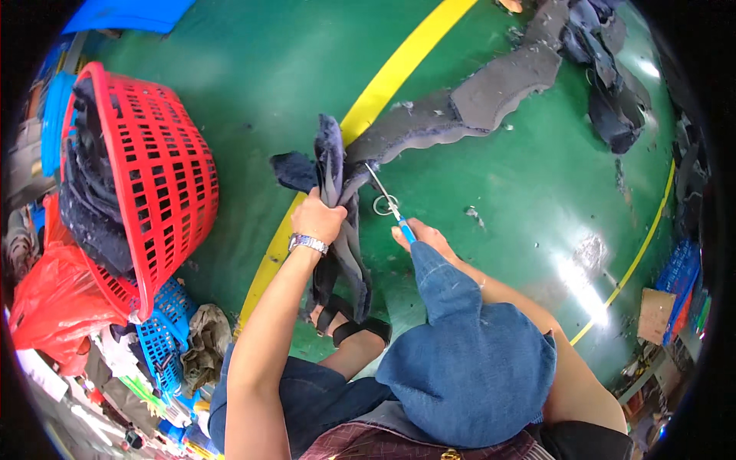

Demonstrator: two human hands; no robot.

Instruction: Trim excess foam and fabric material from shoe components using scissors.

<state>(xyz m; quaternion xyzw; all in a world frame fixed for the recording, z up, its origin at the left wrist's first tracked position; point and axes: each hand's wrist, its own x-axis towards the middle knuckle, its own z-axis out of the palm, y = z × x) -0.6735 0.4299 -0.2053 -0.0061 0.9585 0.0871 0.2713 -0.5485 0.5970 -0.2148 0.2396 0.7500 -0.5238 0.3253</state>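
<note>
From where I stand, the person's left hand (318, 218) is closed tight around a bunch of dark grey fabric (330, 153), thumb side toward the other hand. The fabric sticks out on both sides of that fist: fuzzy, upright ends rise beyond the knuckles, while longer folds hang below it, down toward a foot in a black sandal (360, 331). A silver watch (308, 244) circles the wrist just behind the grip.

The right hand (428, 236) is wrapped around a blue-handled cutting tool (407, 229), though part of those fingers is hard to make out from here. Its slim metal end slants up and to the left, the tip right at the fabric's edge, just beyond and to the right of the left fist; I can't tell whether it touches. A pale ring shows beside the metal.

From near that tip, a long grey strip (422, 123) runs away over the green floor (537, 199), across a yellow line (406, 57). Well to the left stands a tilted red basket (172, 153) with dark cloth (96, 199) inside.
</note>
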